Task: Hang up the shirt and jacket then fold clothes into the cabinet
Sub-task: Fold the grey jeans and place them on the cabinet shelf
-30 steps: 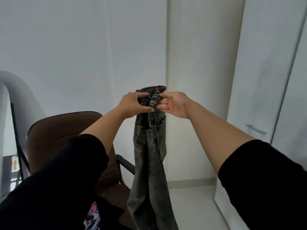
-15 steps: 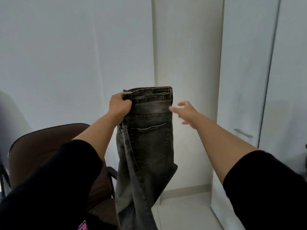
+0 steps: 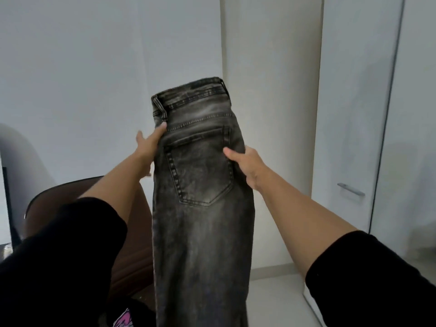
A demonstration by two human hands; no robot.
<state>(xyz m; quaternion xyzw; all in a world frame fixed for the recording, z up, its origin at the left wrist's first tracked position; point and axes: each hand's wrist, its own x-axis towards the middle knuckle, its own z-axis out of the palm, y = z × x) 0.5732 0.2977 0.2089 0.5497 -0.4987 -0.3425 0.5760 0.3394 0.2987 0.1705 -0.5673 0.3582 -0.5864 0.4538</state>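
Head view, faded grey denim jeans point(image 3: 200, 208), left hand point(image 3: 151, 147), right hand point(image 3: 247, 166) gripping edges

jeans point(image 3: 203, 208) hang between the hands, chair point(image 3: 70, 204) behind on the left, cabinet point(image 3: 354, 114) on the right.
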